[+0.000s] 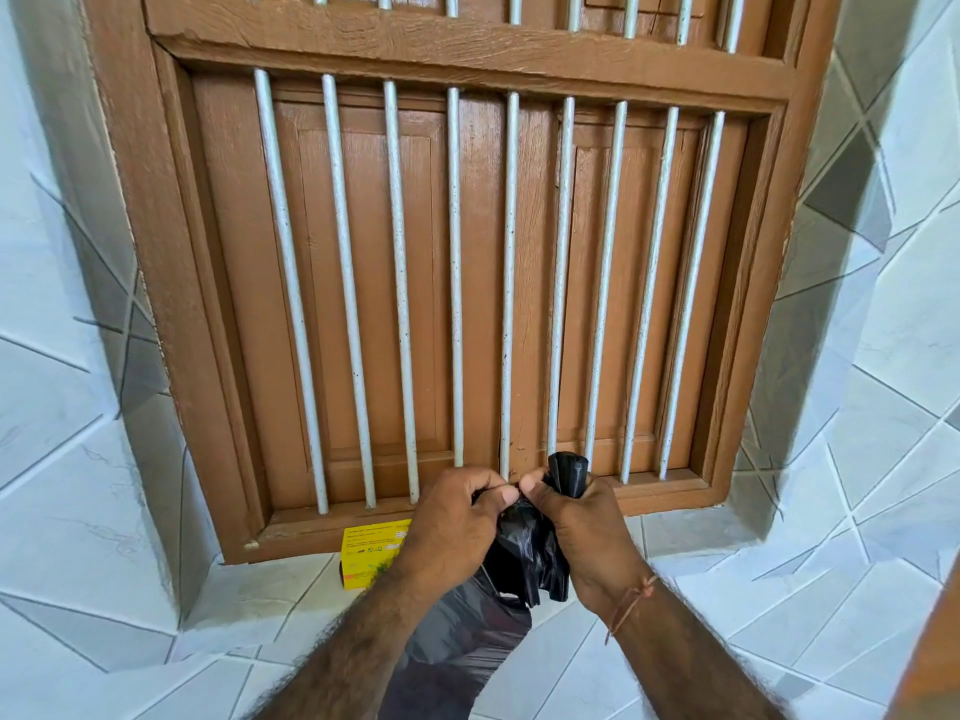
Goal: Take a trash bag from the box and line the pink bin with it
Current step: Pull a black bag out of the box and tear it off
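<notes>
A crumpled black plastic trash bag [524,553] hangs bunched, its rolled end sticking upward, its thin translucent part trailing below; just left of it a small yellow cardboard box [370,556] rests

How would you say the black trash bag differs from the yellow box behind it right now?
The black trash bag is soft, crumpled and glossy; the yellow box is rigid, flat-faced and printed. The bag is gripped between the left hand and right hand; the box rests untouched on the tiled ledge, partly hidden by the left hand.
</notes>
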Motion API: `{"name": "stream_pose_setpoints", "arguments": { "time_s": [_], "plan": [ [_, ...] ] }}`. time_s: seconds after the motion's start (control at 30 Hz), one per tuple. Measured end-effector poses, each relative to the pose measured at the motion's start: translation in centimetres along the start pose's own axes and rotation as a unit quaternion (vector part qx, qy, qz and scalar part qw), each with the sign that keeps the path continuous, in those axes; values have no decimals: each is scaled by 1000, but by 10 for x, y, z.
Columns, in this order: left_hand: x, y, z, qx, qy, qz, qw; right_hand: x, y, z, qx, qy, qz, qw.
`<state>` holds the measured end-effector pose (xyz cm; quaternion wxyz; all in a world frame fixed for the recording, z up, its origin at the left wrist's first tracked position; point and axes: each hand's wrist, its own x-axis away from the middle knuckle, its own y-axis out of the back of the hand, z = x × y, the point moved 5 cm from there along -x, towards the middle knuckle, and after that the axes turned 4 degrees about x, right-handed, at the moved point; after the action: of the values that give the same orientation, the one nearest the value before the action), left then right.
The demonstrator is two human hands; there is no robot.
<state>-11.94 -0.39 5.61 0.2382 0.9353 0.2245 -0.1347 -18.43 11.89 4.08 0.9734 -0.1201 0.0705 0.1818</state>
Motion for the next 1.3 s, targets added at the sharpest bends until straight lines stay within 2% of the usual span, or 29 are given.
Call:
{"name": "stream_pose_setpoints", "arguments": {
  "time_s": [0.13, 0.2, 0.27, 0.3, 0.33, 0.4, 0.47, 0.5, 0.6, 0.67, 0.8, 0.93, 1.0, 1.03, 1.13, 1.23, 1.3],
  "plan": [
    [4, 37, 3, 35, 27, -117, 992, -24, 52, -1, -66, -75, -139, 985],
    [6, 65, 13, 40, 40, -137, 989, -34, 83, 4, -108, -63, -182, 975],
    [7, 82, 25, -13, 46, -97, 994, -41, 102, 5, -123, -46, -202, 971],
    [7, 86, 32, -83, 57, -48, 994, -43, 106, 3, -119, -46, -210, 969],
    [8, 85, 40, -173, 75, 16, 982, -43, 109, 1, -111, -50, -217, 968],
    [14, 81, 55, -346, 111, 126, 923, -41, 106, -6, -96, -71, -219, 968],
    [18, 73, 66, -463, 118, 158, 864, -36, 93, -14, -118, -124, -173, 970],
    [18, 67, 70, -488, 112, 155, 851, -33, 84, -19, -150, -148, -134, 968],
    [6, 45, 76, -493, 64, 133, 858, -24, 66, -30, -221, -191, -30, 956],
    [-5, 30, 79, -495, 37, 152, 855, -19, 60, -35, -215, -197, 14, 957],
    [-22, 10, 80, -537, -4, 207, 817, -11, 59, -32, -95, -140, 61, 984],
    [-31, 9, 84, -565, -9, 242, 789, -9, 68, -26, -59, -68, 76, 993],
    [-31, 7, 81, -554, -14, 239, 797, -11, 72, -21, -66, -38, 65, 995],
    [-29, 5, 79, -533, -14, 233, 813, -13, 74, -17, -73, -18, 50, 996],
    [-15, -1, 68, -429, -31, 180, 885, -22, 71, 1, -151, 40, 11, 988],
    [1, -7, 52, -292, -50, 129, 946, -28, 43, 20, -278, 59, 32, 958],
    [8, -8, 42, -216, -58, 97, 970, -31, 23, 20, -297, 49, 51, 952]
  ]
}}
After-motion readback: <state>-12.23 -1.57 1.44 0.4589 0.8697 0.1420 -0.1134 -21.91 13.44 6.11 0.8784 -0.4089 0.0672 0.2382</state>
